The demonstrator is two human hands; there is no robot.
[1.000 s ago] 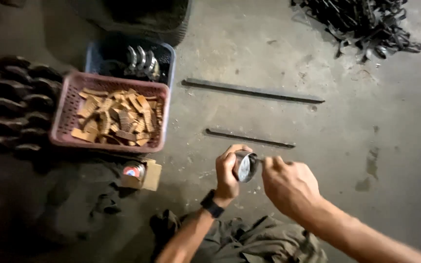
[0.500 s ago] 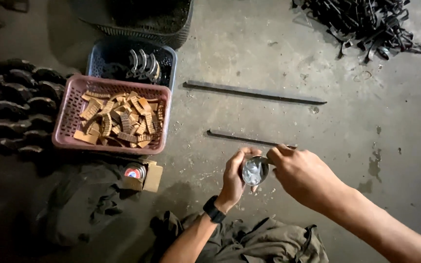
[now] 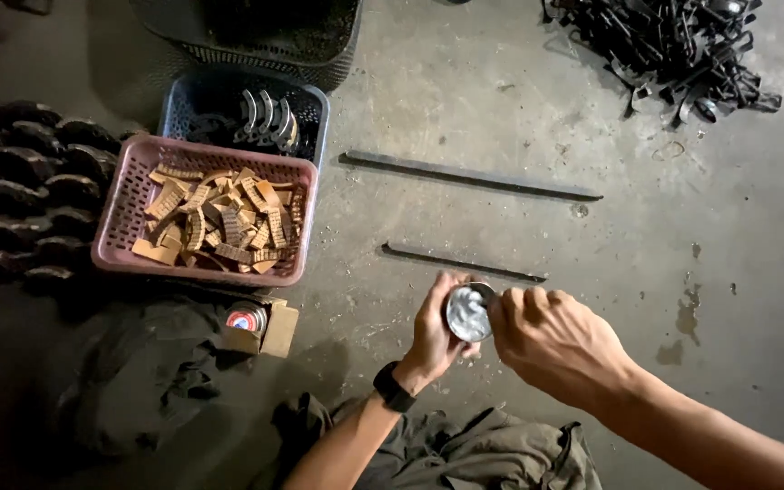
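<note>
My left hand (image 3: 435, 331), with a black watch on the wrist, holds a small round metal tin (image 3: 467, 311) whose inside looks silvery and shiny. My right hand (image 3: 555, 340) is curled against the tin's right rim, fingers closed on or at its edge; what the fingertips grip is hidden. Both hands hover above the concrete floor, just in front of my knees.
A pink basket (image 3: 120, 231) of brown curved pieces sits left, a blue basket (image 3: 315, 104) of curved metal parts behind it. A small box with a round tin (image 3: 249, 319) lies nearby. Two dark metal bars (image 3: 469, 175) (image 3: 460, 263) lie ahead. Black metal scrap (image 3: 673, 45) is piled far right.
The view has shifted a little and my hands with the tin sit slightly lower and right. The tin's shiny inside now faces the camera more openly.
</note>
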